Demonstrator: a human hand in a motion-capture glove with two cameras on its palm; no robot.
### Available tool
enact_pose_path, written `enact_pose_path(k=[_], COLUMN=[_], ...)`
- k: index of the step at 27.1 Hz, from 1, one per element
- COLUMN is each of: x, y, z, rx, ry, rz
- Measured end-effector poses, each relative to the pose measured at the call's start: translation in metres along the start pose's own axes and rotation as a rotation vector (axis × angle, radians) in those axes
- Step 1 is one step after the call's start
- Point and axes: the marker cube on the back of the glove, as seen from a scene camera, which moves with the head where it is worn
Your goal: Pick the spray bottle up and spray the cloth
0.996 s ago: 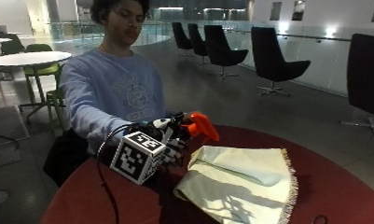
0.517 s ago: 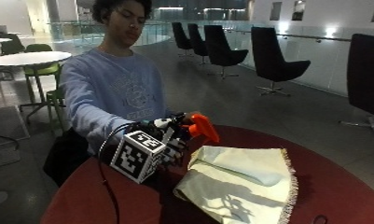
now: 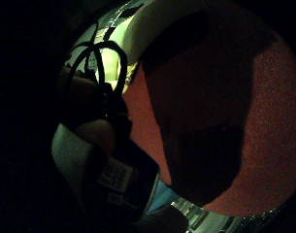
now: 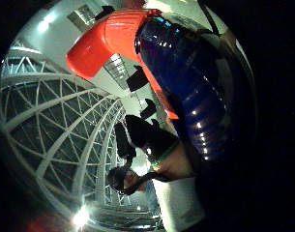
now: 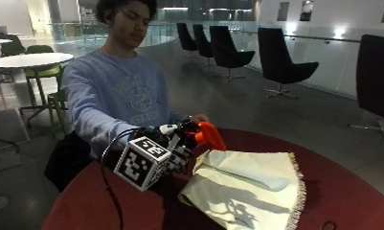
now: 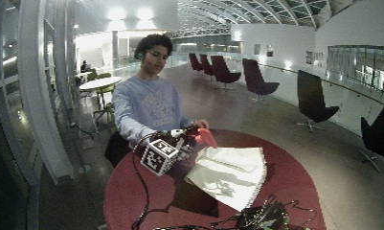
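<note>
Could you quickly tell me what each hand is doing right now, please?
Gloved right hand: grips the spray bottle, raised over the table.
Bare left hand: behind the bottle; grip cannot be told.

Barely anything moved over the last second. The gloved right hand kept its grip on the spray bottle above the table edge, maybe tilted a touch. The nozzle stayed aimed at the cloth.
</note>
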Motion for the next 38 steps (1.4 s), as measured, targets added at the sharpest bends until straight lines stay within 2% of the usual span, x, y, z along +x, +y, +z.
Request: enact_pose_path(k=[27,38], x=[0.001,-0.001], y=[-0.002,0.007], z=[0.004,0.018], rx=[-0.004,-0.003], ry=[-0.004,-0.028], rz=[0.014,-0.051])
